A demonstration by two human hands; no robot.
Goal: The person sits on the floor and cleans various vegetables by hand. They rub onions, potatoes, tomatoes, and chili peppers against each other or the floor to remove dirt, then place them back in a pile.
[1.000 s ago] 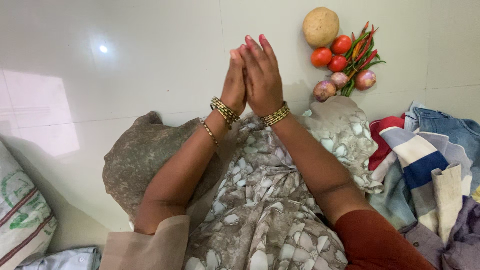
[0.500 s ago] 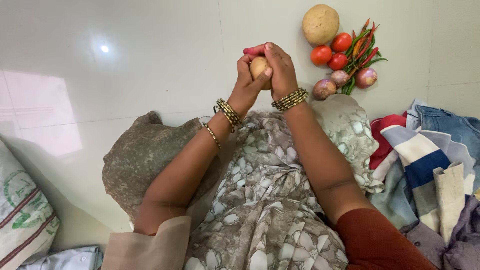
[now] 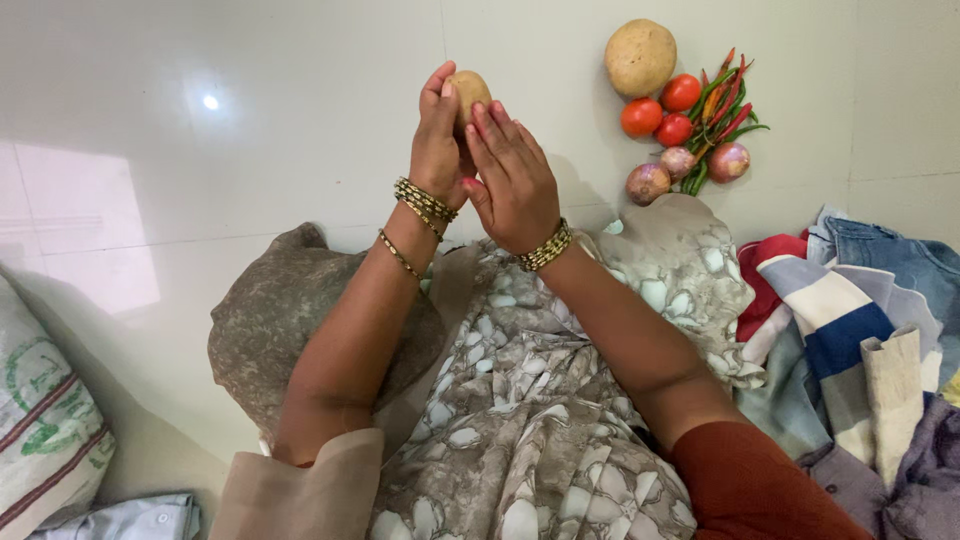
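My left hand [image 3: 437, 142] and my right hand [image 3: 515, 180] are raised together over the white floor, palms facing each other. Between them sits a small tan potato [image 3: 469, 90], showing at the fingertips. The left hand's fingers curl round its left side, and the right hand's fingers rest against its right side. Gold bangles ring both wrists. My lap below is draped in grey floral cloth [image 3: 530, 400].
At the back right lie a large potato [image 3: 640, 57], three tomatoes [image 3: 660, 112], several chillies [image 3: 722, 100] and two onions [image 3: 690, 168]. Folded clothes [image 3: 860, 330] are piled at the right. A printed sack [image 3: 45, 440] lies at the left edge.
A second ago my palms were pressed flat together. Then they closed round the small potato, and now they have shifted left and up with the potato showing at the fingertips.
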